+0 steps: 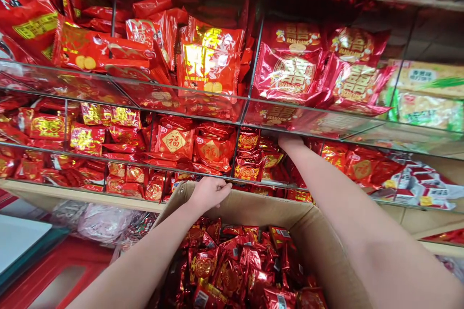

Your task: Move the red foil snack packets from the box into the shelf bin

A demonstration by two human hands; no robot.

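My left hand [209, 192] is at the far rim of an open cardboard box [261, 205], its fingers curled over the edge. Inside the box lies a heap of small shiny red snack packets [232, 270] with gold print. Beyond the box, my right hand [291, 142] reaches into a lower shelf compartment under the glass ledge. Its fingers are hidden there, so what they hold does not show. Beside that hand, small red and gold packets [248, 170] stand stacked in the compartment.
Glass dividers and a front ledge [174, 91] split the shelves into compartments. Larger red packets [213, 60] and pink-red packets [290, 75] fill the upper row. Green and white packs [429, 111] are at right. Plastic-wrapped goods [105, 222] lie below left, near a red crate-like object [72, 270].
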